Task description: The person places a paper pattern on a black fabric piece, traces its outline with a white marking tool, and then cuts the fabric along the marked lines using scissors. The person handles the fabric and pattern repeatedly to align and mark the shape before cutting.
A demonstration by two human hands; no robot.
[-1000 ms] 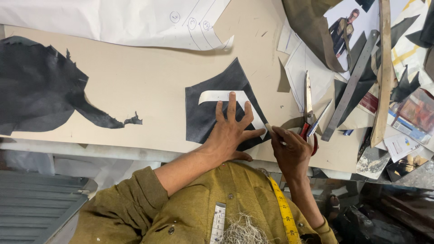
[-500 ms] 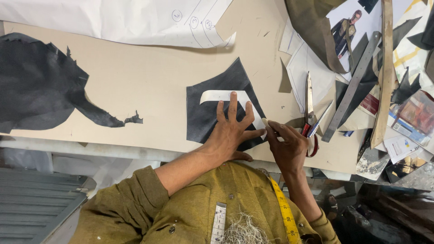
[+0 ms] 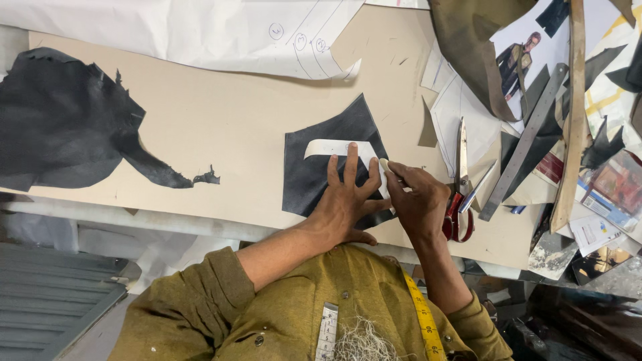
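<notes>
A dark grey leather piece [image 3: 314, 180] lies on the tan cardboard tabletop [image 3: 227, 127]. On it rests a curved white paper template [image 3: 334, 147]. My left hand [image 3: 348, 200] lies flat with fingers spread, pressing the template and leather down. My right hand [image 3: 420, 204] is just right of it, pinching a small pale marking tool [image 3: 386, 167] whose tip touches the template's right edge.
Red-handled scissors [image 3: 460, 194] lie right of my right hand, beside a metal ruler [image 3: 525, 144] and a wooden strip [image 3: 572, 113]. A large black leather hide [image 3: 63, 127] covers the left. White pattern paper [image 3: 200, 30] lies along the far side; scraps and printed sheets clutter the right.
My right hand has slid the marking tool a little farther away from me along the template's right edge. My left hand stays pressed on the template.
</notes>
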